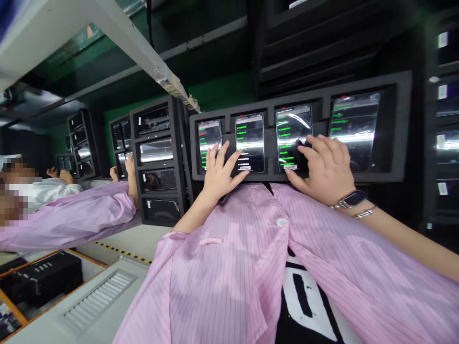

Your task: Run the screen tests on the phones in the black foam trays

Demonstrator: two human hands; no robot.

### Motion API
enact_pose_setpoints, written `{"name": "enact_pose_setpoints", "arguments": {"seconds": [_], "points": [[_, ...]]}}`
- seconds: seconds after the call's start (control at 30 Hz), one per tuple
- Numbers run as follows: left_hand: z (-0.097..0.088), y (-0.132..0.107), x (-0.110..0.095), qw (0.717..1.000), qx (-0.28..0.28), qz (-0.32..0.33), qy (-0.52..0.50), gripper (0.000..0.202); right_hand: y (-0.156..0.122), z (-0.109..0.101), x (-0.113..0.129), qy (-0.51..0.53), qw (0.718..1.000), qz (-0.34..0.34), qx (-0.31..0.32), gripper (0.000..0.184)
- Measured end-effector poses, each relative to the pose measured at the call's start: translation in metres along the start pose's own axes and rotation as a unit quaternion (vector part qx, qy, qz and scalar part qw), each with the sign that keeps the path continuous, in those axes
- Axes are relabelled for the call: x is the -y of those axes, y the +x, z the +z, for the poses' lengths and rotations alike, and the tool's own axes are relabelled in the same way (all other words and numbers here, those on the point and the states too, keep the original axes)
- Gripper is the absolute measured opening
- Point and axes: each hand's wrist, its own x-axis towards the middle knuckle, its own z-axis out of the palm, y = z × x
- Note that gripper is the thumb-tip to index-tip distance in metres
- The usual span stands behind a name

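Note:
A black foam tray [398, 177] holds several phones side by side, each screen lit with green text. My left hand [221, 172] lies spread with its fingertips on the narrow left phone [210, 143] and the second phone [250, 142]. My right hand [322, 167], wearing a smartwatch [353, 199], curls over the lower right part of the third phone [293, 136] and closes on a small black object [303, 152]. That object is partly hidden by my fingers. The widest device [355, 131] stands to the right, untouched.
Black foam racks [175, 143] with more devices stand left of the tray. Further left, a co-worker's pink sleeve [71, 215] reaches toward a rack. A grey beam [143, 57] crosses above. A black box [43, 279] lies at the lower left.

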Motion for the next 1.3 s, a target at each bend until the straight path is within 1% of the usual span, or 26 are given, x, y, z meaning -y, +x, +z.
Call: {"name": "enact_pose_setpoints", "arguments": {"seconds": [0.07, 0.2, 0.27, 0.33, 0.4, 0.47, 0.5, 0.6, 0.67, 0.7, 0.77, 0.87, 0.93, 1.0, 1.07, 1.13, 1.2, 1.27, 1.3], "points": [[0.002, -0.003, 0.000, 1.000, -0.001, 0.002, 0.010, 0.065, -0.001, 0.002, -0.002, 0.000, 1.000, -0.009, -0.026, 0.053], [0.003, -0.003, -0.002, 1.000, 0.006, 0.000, 0.022, 0.062, 0.000, 0.003, -0.001, 0.001, 0.999, -0.011, -0.030, 0.051], [-0.001, 0.001, -0.003, 1.000, -0.001, 0.005, 0.016, 0.064, 0.001, 0.002, 0.000, -0.001, 0.999, -0.014, -0.031, 0.050], [-0.007, 0.013, -0.003, 1.000, -0.018, 0.014, 0.003, 0.069, 0.002, 0.002, 0.001, -0.004, 0.999, -0.017, -0.032, 0.050], [-0.009, 0.036, 0.000, 0.999, -0.035, 0.027, -0.011, 0.071, 0.002, 0.002, 0.002, -0.007, 0.999, -0.021, -0.033, 0.049], [-0.004, 0.073, 0.003, 0.998, -0.038, 0.046, -0.020, 0.067, 0.003, 0.002, 0.002, -0.009, 0.999, -0.026, -0.034, 0.048], [0.003, 0.094, 0.005, 0.997, -0.036, 0.057, -0.024, 0.065, 0.003, 0.002, 0.002, -0.011, 0.999, -0.029, -0.035, 0.048], [0.032, 0.163, 0.009, 0.994, -0.039, 0.089, -0.040, 0.060, 0.004, 0.002, 0.002, -0.015, 0.999, -0.034, -0.039, 0.047], [0.055, 0.199, 0.010, 0.993, -0.048, 0.091, -0.049, 0.056, 0.004, 0.002, 0.002, -0.016, 0.998, -0.038, -0.041, 0.046], [0.065, 0.211, 0.010, 0.994, -0.050, 0.085, -0.048, 0.055, 0.004, 0.002, 0.002, -0.017, 0.998, -0.040, -0.042, 0.045], [0.080, 0.224, 0.009, 0.996, -0.045, 0.066, -0.036, 0.056, 0.004, 0.002, 0.002, -0.017, 0.998, -0.043, -0.047, 0.044], [0.089, 0.223, 0.009, 0.998, -0.028, 0.059, -0.016, 0.062, 0.003, 0.002, 0.002, -0.014, 0.998, -0.042, -0.048, 0.043], [0.087, 0.221, 0.010, 0.996, -0.033, 0.075, -0.024, 0.060, 0.002, 0.003, 0.003, -0.011, 0.999, -0.034, -0.041, 0.044], [0.080, 0.220, 0.012, 0.992, -0.058, 0.095, -0.052, 0.058, 0.001, 0.003, 0.003, -0.011, 0.999, -0.027, -0.037, 0.044], [0.064, 0.216, 0.015, 0.985, -0.094, 0.111, -0.088, 0.058, 0.001, 0.003, 0.003, -0.013, 0.999, -0.029, -0.041, 0.044], [0.041, 0.202, 0.017, 0.978, -0.125, 0.119, -0.115, 0.059, 0.001, 0.003, 0.003, -0.014, 0.998, -0.033, -0.043, 0.043], [0.012, 0.175, 0.018, 0.976, -0.138, 0.118, -0.124, 0.059, 0.000, 0.003, 0.002, -0.013, 0.999, -0.031, -0.037, 0.043], [-0.014, 0.135, 0.017, 0.977, -0.132, 0.113, -0.121, 0.054, -0.001, 0.003, 0.002, -0.008, 0.999, -0.021, -0.023, 0.045], [-0.024, 0.113, 0.016, 0.978, -0.126, 0.113, -0.119, 0.051, -0.001, 0.004, 0.002, -0.005, 1.000, -0.016, -0.017, 0.046]]}}
